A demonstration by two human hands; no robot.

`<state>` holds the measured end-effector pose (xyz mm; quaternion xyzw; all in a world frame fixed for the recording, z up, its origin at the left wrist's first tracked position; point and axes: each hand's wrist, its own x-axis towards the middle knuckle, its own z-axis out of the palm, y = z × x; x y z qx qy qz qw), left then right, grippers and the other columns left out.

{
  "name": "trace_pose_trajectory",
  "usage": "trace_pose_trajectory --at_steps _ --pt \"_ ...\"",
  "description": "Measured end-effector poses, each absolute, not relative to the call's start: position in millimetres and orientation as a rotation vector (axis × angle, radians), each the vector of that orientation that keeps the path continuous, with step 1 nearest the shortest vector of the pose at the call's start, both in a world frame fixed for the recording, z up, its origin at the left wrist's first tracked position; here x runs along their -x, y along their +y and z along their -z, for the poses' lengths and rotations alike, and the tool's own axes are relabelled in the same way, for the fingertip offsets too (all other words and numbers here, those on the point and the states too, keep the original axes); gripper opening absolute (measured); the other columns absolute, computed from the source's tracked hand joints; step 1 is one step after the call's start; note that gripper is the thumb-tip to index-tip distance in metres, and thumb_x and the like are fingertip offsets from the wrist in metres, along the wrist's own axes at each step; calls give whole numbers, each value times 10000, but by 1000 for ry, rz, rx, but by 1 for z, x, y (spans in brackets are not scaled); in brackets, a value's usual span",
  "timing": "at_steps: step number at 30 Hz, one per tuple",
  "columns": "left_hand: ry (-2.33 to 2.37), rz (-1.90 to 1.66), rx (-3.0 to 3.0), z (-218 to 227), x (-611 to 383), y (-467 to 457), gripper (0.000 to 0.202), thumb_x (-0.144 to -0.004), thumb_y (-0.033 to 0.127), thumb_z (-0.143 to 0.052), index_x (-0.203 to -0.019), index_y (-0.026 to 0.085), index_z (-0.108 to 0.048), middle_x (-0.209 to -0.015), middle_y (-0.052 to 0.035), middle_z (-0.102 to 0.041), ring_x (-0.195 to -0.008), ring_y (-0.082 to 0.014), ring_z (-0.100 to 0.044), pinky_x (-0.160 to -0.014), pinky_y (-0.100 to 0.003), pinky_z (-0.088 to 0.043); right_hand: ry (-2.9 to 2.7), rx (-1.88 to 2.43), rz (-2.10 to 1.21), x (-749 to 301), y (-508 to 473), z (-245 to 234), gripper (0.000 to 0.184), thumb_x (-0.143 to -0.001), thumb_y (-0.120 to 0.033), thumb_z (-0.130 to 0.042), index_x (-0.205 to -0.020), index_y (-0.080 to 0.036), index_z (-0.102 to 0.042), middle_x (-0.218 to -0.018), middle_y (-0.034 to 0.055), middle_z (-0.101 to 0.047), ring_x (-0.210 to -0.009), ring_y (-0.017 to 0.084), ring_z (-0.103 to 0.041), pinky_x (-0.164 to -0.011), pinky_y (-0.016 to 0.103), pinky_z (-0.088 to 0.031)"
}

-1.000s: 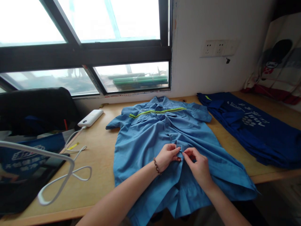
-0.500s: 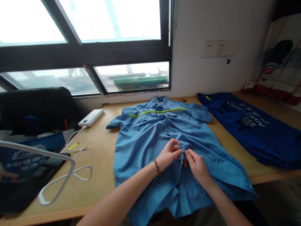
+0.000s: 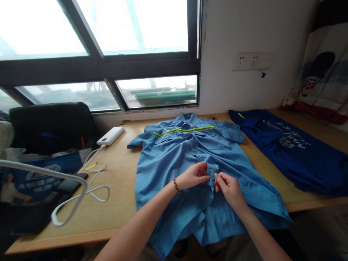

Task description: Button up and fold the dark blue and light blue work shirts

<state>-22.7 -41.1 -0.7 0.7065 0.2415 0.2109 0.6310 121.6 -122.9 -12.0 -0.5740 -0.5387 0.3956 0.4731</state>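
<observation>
A light blue short-sleeved shirt [image 3: 168, 170] lies front up on the table, collar towards the window, with a yellow-green reflective stripe across its chest. Its lower hem hangs over the near table edge. At the front placket, a blue button [image 3: 212, 176] shows between my hands. My left hand [image 3: 194, 175] pinches the placket cloth just left of the button. From the right, my right hand [image 3: 228, 186] has thumb and forefinger pressed together on the cloth edge beside the button. The fingers' undersides are hidden.
Dark blue folded clothing [image 3: 293, 145] with white print lies to the right. On the left are a white power bank [image 3: 111, 136], its looping white cable [image 3: 81, 195] and a black bag [image 3: 51, 127]. Behind the wooden table [image 3: 119, 214] are a window and wall sockets [image 3: 251, 61].
The button now shows face up between my fingers, where bunched cloth was before. My right hand has shifted slightly away from the left. The whole view has turned a little.
</observation>
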Motion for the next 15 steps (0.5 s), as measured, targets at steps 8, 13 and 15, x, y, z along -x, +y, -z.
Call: trace_pose_trajectory --at_steps 8,13,15 --pt "1102 -391 -2425 -35 86 -125 610 -680 404 -617 -1221 222 -401 -1294 -107 -395 -1170 -272 -378 -942 -405 -376 -1966 1546 51 -195 -174 24 353 -779 -352 -527 -1114 -237 -523 -1077 40 -573 -1054 235 -464 -898 380 -381" --pt "1392 -523 -2586 16 133 -189 599 -735 256 -530 -1299 263 -329 -1334 -65 -382 -1218 -266 -339 -965 -406 -371 -2055 1609 401 -273 -203 51 442 -774 -338 -477 -1204 -241 -455 -1205 22 -502 -1102 259 -432 -961 438 -323" --pt "1474 -650 -2589 30 153 -199 522 -765 201 -437 -1278 269 -369 -1295 -49 -438 -1200 -238 -378 -955 -371 -388 -2103 1655 407 -291 -211 54 489 -772 -307 -436 -1254 -234 -400 -1242 20 -468 -1106 247 -438 -958 421 -336"
